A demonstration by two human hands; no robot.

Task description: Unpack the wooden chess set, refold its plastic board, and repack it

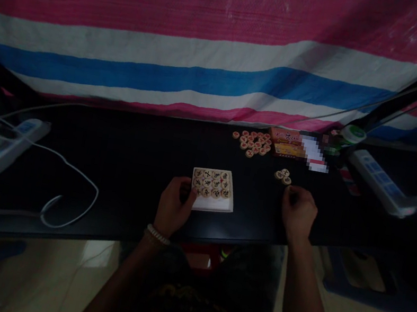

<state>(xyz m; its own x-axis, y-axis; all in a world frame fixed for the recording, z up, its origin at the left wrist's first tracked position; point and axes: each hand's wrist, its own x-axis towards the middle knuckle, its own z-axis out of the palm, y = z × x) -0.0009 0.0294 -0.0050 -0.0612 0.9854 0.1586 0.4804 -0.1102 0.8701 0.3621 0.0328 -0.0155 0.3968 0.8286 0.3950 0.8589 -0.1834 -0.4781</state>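
Observation:
A shallow white box [214, 204] lies near the table's front edge, with rows of round wooden Chinese chess pieces [215, 184] bearing dark characters in its upper part. The lower strip of the box shows bare white. My left hand [177, 201] grips the box's left side, thumb over the rim beside the lowest row. To the right, my right hand [299, 212] is closed in a pinch on a chess piece, mostly hidden by the fingers. Just beyond its fingertips sits a small cluster of dark-marked pieces [284, 176] on the table.
Red-marked pieces [256, 143] are grouped farther back, beside an orange carton [285, 143]. Power strips stand at the left [6, 147] and right [379, 181]. A loose white cable [83, 182] curls over the left side. A green-and-white container [352, 135] is back right.

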